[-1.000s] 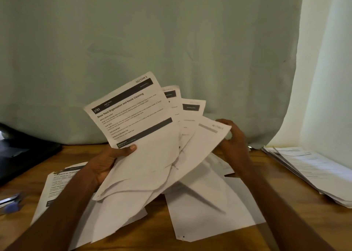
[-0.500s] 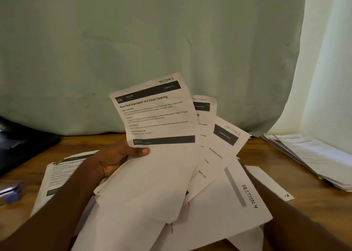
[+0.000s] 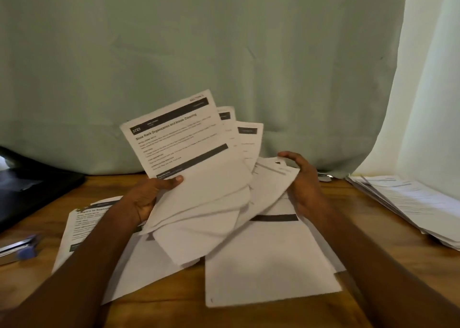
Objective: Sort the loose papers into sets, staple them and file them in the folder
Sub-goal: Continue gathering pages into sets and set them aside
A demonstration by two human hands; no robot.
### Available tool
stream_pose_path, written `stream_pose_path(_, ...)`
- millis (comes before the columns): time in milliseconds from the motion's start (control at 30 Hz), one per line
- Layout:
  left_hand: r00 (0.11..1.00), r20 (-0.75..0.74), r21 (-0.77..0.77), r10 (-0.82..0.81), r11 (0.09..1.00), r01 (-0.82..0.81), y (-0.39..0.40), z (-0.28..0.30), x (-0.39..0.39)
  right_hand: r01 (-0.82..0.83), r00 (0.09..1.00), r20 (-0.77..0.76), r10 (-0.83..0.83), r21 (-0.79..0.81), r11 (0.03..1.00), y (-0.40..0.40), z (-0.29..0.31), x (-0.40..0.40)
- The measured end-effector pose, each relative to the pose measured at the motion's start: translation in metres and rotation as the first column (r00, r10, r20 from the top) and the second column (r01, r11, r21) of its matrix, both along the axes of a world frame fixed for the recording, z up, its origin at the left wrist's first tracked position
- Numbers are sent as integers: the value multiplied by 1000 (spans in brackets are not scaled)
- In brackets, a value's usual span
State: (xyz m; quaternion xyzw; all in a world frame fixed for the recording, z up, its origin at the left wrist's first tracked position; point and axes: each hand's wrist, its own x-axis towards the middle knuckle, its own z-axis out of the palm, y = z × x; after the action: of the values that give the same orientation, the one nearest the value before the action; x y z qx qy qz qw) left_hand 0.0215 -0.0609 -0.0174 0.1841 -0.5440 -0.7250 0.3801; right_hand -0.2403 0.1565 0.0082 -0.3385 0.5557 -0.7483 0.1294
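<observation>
1. We hold a fan of sheets (image 3: 199, 176) in the left hand (image 3: 146, 198), thumb pinched on the front page at its lower edge, fingers hidden behind the paper. The front page reads "Shoe Rack Organization and Inside Cleaning", with a section label at its 1 o'clock corner too blurred to read.

2. The right hand (image 3: 305, 186) sits at 3 o'clock of the fan, fingers loosely curved against the outermost sheet (image 3: 273, 178); whether they pinch it or only touch it, we cannot tell.

3. To do this step well, we judge we should keep the header corners spread so each section label shows, slide the outer sheet in behind the others in label order, then square the edges against the table (image 3: 373, 215) before stapling. The left thumb should stay firm; the lower edges already splay and could slip.

4. Counting the fan: four sheets show distinct tops; any more behind are hidden.

5. On the table under the fan lie at least three loose sheets: a printed page (image 3: 82, 225) at 8 o'clock, a blank-side sheet (image 3: 139, 265) at 7 o'clock, and a sheet with a dark bar (image 3: 271, 260) at 5 o'clock.

6. One stack of papers (image 3: 408, 203) lies at 3 o'clock by the curtain; its count is beyond telling.

7. One stapler (image 3: 20, 248) rests at 9 o'clock. One dark object (image 3: 32, 191), possibly the folder, lies at 10 o'clock.
</observation>
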Motion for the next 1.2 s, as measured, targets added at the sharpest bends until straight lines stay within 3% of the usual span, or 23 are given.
stream_pose_path(133, 984, -68, 41, 163, 986, -160, -4, 1, 0, 151, 966, 206, -156, 40, 988, 1, 1, -13)
stream_pose_path(233, 975, -81, 29, 207, 978, -205, -5, -1, -3, 82, 929, 354, -107, 85, 993, 1, 0, -14)
stream_pose_path(333, 966, -82, 20, 246, 969, -245, -4, -5, -6, -50, 897, 441, 34, 25, 998, -2, -1, -9)
stream_pose_path(533, 966, -105, -33, 235, 970, -239, -4, -7, -9, -204, 909, 335, 250, -166, 965, -7, -1, -3)
stream_pose_path(767, 984, -115, -25, 135, 990, -138, -4, -9, -11, -79, 886, 440, 143, -160, 984, -13, -10, -9)
stream_pose_path(867, 987, -120, -35, 110, 993, -115, -2, -10, -12, -173, 897, 378, 227, -172, 970, -12, -10, -8)
stream_pose_path(933, 984, -129, -31, 121, 991, -126, -1, -9, -13, -242, 911, 321, 261, -97, 965, -12, -11, -4)
stream_pose_path(1067, 983, -146, 29, 111, 994, -108, 1, -8, -13, -201, 932, 310, 186, 17, 979, -18, -19, 2)
stream_pose_path(1200, 984, -154, 81, 89, 994, -77, 0, -9, -12, -201, 915, 347, 206, -50, 978, -20, -22, 1)
